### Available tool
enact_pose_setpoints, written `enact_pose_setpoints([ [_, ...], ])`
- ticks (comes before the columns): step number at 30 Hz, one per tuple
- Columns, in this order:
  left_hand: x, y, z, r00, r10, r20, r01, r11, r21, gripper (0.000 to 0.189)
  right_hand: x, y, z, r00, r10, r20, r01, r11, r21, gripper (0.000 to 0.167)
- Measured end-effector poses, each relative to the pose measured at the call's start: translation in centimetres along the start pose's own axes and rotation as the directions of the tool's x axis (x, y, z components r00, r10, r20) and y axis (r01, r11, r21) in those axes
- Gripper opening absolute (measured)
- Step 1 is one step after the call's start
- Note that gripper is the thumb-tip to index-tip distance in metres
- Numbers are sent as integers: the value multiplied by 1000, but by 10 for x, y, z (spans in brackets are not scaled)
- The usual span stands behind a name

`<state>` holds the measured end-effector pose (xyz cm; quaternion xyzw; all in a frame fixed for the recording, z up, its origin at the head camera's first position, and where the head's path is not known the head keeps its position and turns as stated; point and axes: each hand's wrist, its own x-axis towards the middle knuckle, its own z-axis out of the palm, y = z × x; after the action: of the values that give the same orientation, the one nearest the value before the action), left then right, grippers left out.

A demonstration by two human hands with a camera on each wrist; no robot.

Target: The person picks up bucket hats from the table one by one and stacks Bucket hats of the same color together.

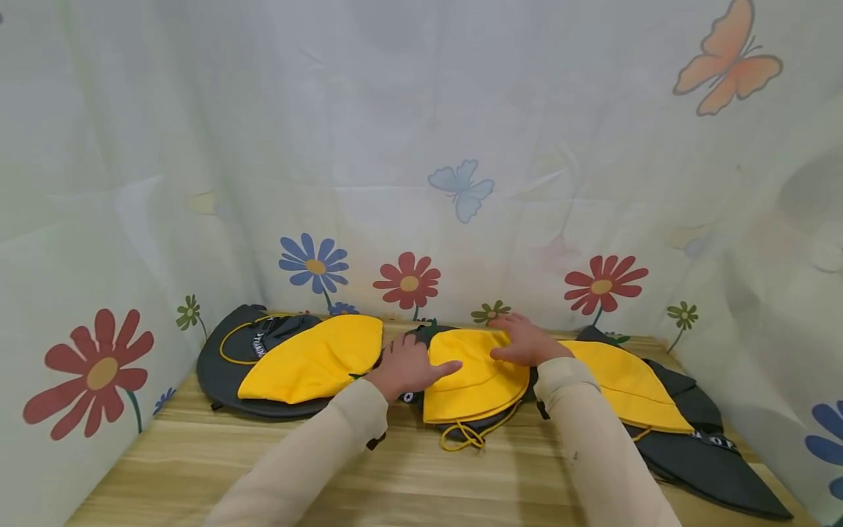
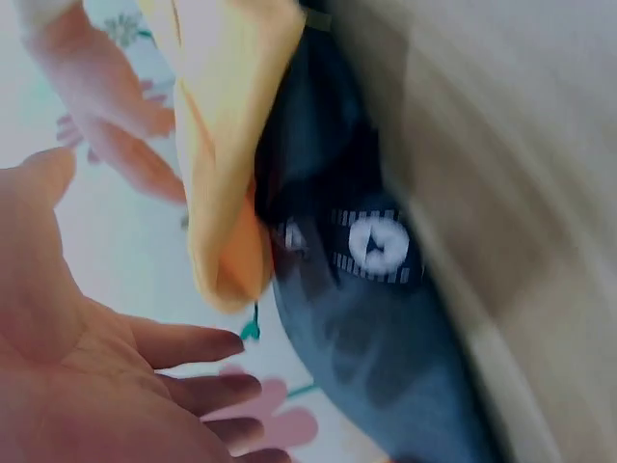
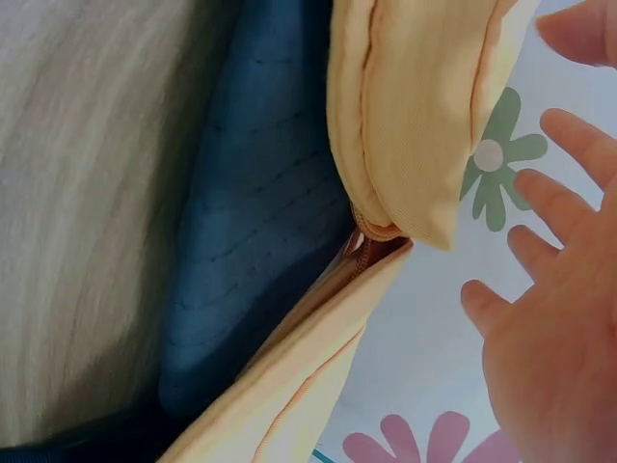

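Note:
In the head view a yellow bucket hat, folded flat, lies on a dark hat, with a yellow cord looping out at the front. My left hand is at its left side, thumb spread toward the yellow cloth. Over its right back edge hovers my right hand, fingers spread. The left wrist view shows my left palm facing the hats, fingers extended and holding nothing, beside a dark band with a white round logo. Straight, parted fingers show in the right wrist view, apart from the yellow cloth.
Left stands another yellow hat on a dark brimmed hat. A third yellow hat lies on a dark hat at the right. Under everything is a wooden table; a flower-printed curtain encloses its back and sides.

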<state>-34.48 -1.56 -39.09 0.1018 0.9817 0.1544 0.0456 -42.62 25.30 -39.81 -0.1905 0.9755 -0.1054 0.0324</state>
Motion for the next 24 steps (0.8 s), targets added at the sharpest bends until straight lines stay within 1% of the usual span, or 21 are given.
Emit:
enact_pose_setpoints([
  [4, -3, 4, 12, 1000, -8, 27, 7, 1000, 22, 95, 5, 4, 7, 1000, 22, 21, -21, 1000, -23, 75],
  [7, -3, 6, 18, 999, -16, 38, 14, 999, 28, 96, 7, 4, 11, 998, 47, 35, -46, 999, -15, 78],
  [12, -6, 6, 23, 1000, -18, 25, 17, 998, 56, 97, 9, 3, 16, 989, 129, 70, -130, 991, 12, 82],
  [15, -7, 6, 26, 1000, -12, 14, 11, 999, 42, 96, 7, 1, 17, 982, 164, 94, -166, 986, 23, 83],
  [20, -7, 7, 30, 1000, -1, 3, 1, 1000, 29, 93, 4, -3, 16, 976, 183, 115, -188, 982, 32, 83],
  [24, -8, 8, 31, 1000, 18, -24, -16, 999, 49, 89, 6, -5, 14, 981, 174, 92, -173, 985, -15, 83],
])
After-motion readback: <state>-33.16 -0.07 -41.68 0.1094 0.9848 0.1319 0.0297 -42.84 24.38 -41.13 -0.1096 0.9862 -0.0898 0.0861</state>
